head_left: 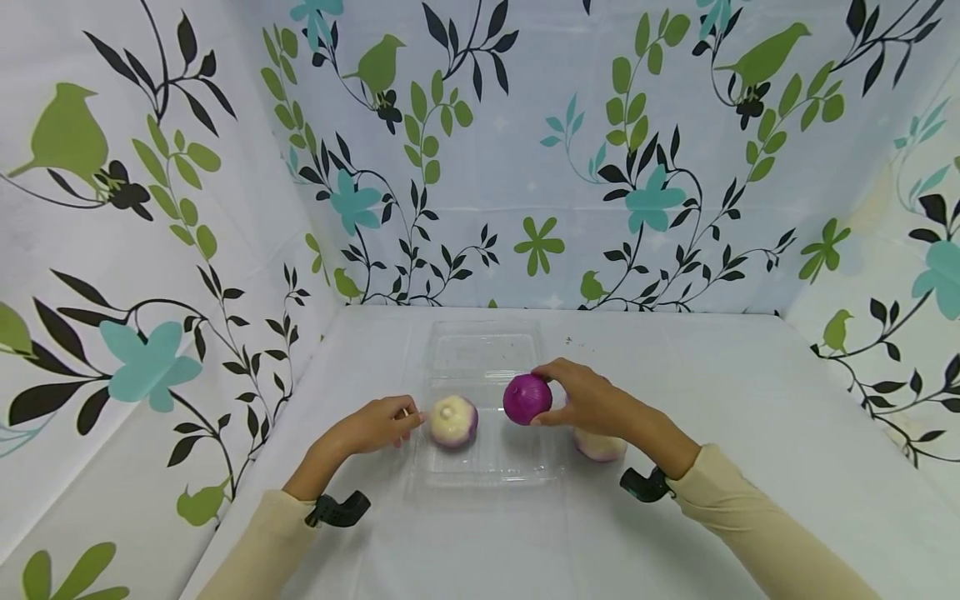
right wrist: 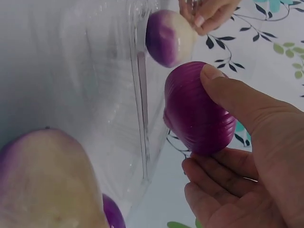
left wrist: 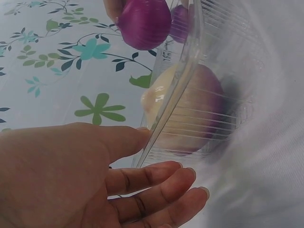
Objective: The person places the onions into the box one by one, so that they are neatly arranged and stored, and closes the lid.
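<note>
Onion, deep purple, round, glossy (head_left: 526, 399): skin ringed with fine ridged lines, drawing to a small blunt nub. Location: held over the right part of the container, in the grip of the right hand (head_left: 588, 398), thumb on one side, bent fingers on the other.

Container, clear rigid plastic, rectangular, hinged (head_left: 487, 454): walls ribbed with parallel ridges, rim flanged, surface reflective; laid open, lid (head_left: 483, 350) toward the back. Faint marks on the clear plastic in the left wrist view, too small to read.

Left hand (head_left: 381, 425): at the container's left rim, thumb tip against the edge, fingers along the outer side, pinching the wall between. The two hands stand well apart.

Turnip-shaped vegetable, cream-white and purple, smooth, shiny (head_left: 453, 422): inside the container at its left, near the left thumb, pale knobbed end up.

Second turnip-shaped vegetable, cream and purple, rounded (head_left: 600, 447): just right of the container, partly hidden by the right hand. A purple rounded form (right wrist: 114, 211) shows beside it in the right wrist view, mostly concealed.

Surface: white sheet-covered table (head_left: 712, 375), softly creased. Surround: white printed cloth (head_left: 465, 217), green birds, turquoise flowers, black leafy stems. Sleeves, beige fabric (head_left: 757, 517); black curved wrist devices (head_left: 341, 510), one per arm.
</note>
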Demonstrator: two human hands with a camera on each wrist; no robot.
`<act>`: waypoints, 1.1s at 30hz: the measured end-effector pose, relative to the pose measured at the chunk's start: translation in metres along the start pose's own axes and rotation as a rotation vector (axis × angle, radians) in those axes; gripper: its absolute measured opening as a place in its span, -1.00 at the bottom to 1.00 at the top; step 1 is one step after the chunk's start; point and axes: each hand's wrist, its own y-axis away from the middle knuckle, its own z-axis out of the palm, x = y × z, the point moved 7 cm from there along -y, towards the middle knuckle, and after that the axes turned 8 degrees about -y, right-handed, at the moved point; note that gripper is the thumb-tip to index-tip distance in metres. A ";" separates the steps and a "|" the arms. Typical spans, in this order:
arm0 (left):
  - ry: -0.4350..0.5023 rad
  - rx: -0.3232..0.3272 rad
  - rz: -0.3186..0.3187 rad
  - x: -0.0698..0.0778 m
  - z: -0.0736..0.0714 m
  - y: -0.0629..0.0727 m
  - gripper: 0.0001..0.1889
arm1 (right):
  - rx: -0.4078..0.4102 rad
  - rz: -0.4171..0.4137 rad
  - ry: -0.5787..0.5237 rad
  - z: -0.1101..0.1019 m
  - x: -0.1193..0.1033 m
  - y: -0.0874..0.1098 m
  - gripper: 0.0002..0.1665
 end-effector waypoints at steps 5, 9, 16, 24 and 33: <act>0.004 0.004 0.003 0.001 0.000 0.001 -0.67 | -0.044 0.038 0.012 0.015 -0.004 -0.007 -0.09; 0.008 0.002 0.002 0.001 0.000 0.001 -0.67 | -0.069 0.074 0.047 0.026 -0.004 -0.014 -0.08; 0.007 -0.002 0.000 0.001 0.000 0.001 -0.67 | -0.099 0.127 0.092 0.035 -0.006 -0.024 -0.08; 0.012 -0.004 -0.006 0.001 0.000 0.002 -0.67 | -0.133 0.123 0.159 0.045 -0.005 -0.032 -0.09; 0.011 -0.004 -0.003 0.000 0.001 0.001 -0.66 | -0.131 0.143 0.205 0.054 -0.001 -0.040 -0.09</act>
